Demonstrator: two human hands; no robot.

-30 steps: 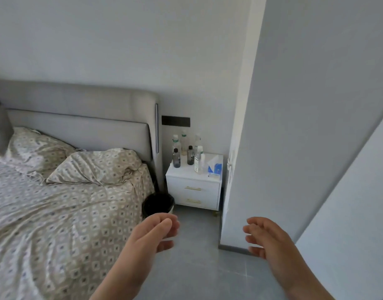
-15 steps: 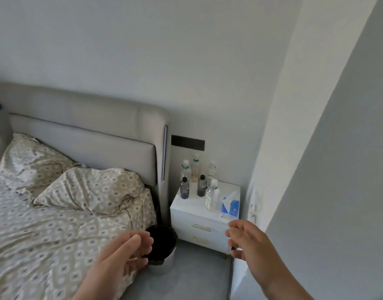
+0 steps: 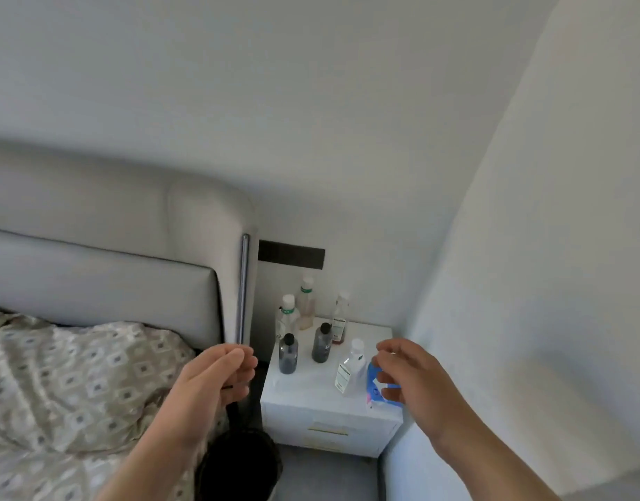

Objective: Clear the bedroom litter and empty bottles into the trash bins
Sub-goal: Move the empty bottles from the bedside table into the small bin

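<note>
Nightstand (image 3: pixel 311 395): white, two drawers with gold pulls, set in the corner between the bed's headboard (image 3: pixel 130 247) and the right-hand wall.
Bottles: six, all upright on the nightstand top.
Back row: two clear bottles with green bands (image 3: pixel 286 316) (image 3: pixel 306 301) at the nightstand's back left; a slim bottle with reddish liquid at its base (image 3: pixel 339 321) at the back middle.
Middle row: two dark grey bottles with black caps (image 3: pixel 288 354) (image 3: pixel 321 343), side by side on the left half of the top.
Front: a clear labelled bottle with a white cap (image 3: pixel 349 370), right of centre, just beside the blue pack.
Blue pack (image 3: pixel 378 390): at the nightstand's front right corner, partly behind the right fingers.
Bin (image 3: pixel 239 461): black-lined, on the floor just left of the nightstand's front, against the bed; partly covered by the left forearm.
Left hand (image 3: pixel 217 377): empty, fingers loosely curled, raised left of the nightstand, over the bed edge.
Right hand (image 3: pixel 409 374): empty, fingers spread and bent, over the nightstand's front right corner in front of the blue pack; whether it touches the pack, cannot tell.
Pillow (image 3: pixel 76 363): patterned, on the bed left of the nightstand.
</note>
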